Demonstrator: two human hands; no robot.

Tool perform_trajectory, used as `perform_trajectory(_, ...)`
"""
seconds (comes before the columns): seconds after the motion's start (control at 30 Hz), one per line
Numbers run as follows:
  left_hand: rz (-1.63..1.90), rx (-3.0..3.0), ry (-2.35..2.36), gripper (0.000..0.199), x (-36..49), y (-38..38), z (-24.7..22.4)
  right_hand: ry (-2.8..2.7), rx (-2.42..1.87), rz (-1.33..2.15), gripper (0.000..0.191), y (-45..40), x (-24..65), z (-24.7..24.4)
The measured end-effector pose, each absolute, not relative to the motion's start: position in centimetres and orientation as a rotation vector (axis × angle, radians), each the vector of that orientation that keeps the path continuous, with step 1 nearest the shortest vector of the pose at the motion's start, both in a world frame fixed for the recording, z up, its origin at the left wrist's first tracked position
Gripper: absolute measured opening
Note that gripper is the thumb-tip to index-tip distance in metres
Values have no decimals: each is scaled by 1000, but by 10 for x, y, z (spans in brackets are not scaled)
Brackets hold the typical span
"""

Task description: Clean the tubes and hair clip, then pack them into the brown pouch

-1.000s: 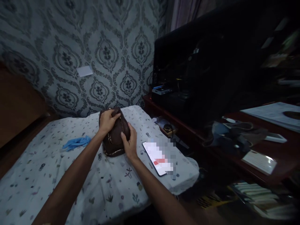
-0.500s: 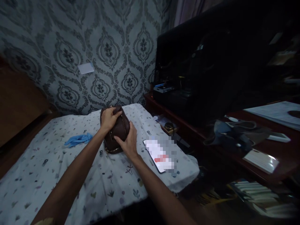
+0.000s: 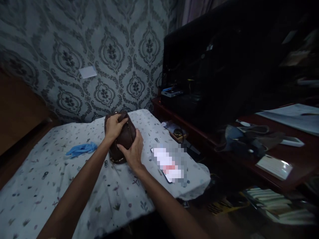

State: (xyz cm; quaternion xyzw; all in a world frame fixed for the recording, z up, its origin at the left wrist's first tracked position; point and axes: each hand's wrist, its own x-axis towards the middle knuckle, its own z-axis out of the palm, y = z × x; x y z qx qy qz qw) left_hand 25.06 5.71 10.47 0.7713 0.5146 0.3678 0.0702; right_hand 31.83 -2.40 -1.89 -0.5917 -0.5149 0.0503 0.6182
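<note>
Hands (image 3: 123, 139) grip the brown bag (image 3: 124, 137), covering much of it; the phone's (image 3: 165, 164) screen is pixelated.

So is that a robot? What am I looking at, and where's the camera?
No robot here! These are a person's own bare hands. The camera sits on the person's head and looks forward and down, so you see almost what they would see. That's why the arms come in from the bottom.

The left hand grips the top of a brown bag with zips. The right hand holds its side, thumb on the front.

The bag rests on a white sheet with little pictures on it. A crumpled blue cloth lies to the left. To the right lies something like a phone, with its bright screen blurred into squares. Further right, papers lie on a dark red table.
</note>
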Motion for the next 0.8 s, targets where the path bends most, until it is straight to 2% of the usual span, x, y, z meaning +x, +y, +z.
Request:
perform_trajectory(0.2,1196,2335,1632,21,258,49,106,-1217,-1312,121,104,-26,321,-22)
perform_trajectory(0.4,1234,2305,1609,20,260,50,102,-1086,-1146,233,56,-23,325,-22)
perform_trajectory(0.6,1205,2330,1525,20,256,52,101,-872,-1030,454,44,-23,341,-12)
perform_trajectory(0.7,1187,2388,1514,21,254,52,101,-857,-1033,453,34,-22,348,-8)
perform_trajectory(0.8,1172,2441,1552,21,254,52,101,-815,-1046,445,34,-18,358,-6)
